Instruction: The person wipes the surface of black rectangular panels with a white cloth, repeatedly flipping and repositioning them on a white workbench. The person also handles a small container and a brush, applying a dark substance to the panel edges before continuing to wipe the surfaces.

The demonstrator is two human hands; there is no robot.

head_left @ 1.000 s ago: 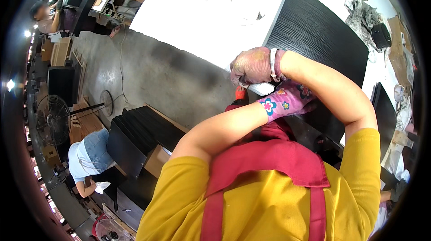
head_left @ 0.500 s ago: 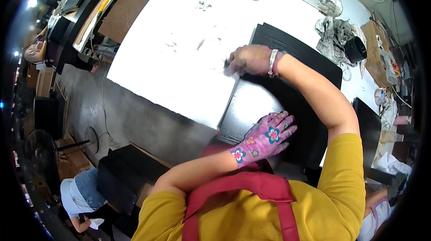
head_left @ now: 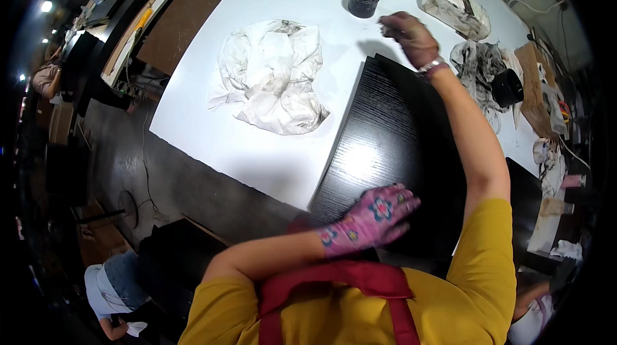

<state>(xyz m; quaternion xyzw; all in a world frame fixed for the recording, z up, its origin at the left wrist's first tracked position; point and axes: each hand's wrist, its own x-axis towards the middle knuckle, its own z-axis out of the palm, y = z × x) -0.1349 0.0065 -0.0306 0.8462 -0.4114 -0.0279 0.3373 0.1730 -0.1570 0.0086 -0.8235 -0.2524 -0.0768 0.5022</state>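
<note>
My left hand [head_left: 376, 216], in a pink flowered glove, lies with fingers spread on the near part of a black wood-grained board [head_left: 366, 129]. More boards appear to lie beneath it in a stack. Over the far end of the stack is my right hand [head_left: 411, 36], darkly stained, with a pale band at the wrist. Its fingers are curled together; whatever they may hold is too small and dark to make out. Just beyond it stands a small black pot [head_left: 364, 1] with a flat tool upright inside.
A crumpled white cloth [head_left: 273, 78] lies left of the boards on the white tabletop [head_left: 225, 152]. To the right are a stained wrapped block [head_left: 453, 7], smeared rags [head_left: 475, 62], a black roll-like ring [head_left: 508, 88] and a cardboard box [head_left: 536, 81]. Other people work at both sides.
My right hand has moved away from me and to the right, from the board's left edge to its far end. My left hand has slid slightly nearer. The washed-out white cloth now shows clearly.
</note>
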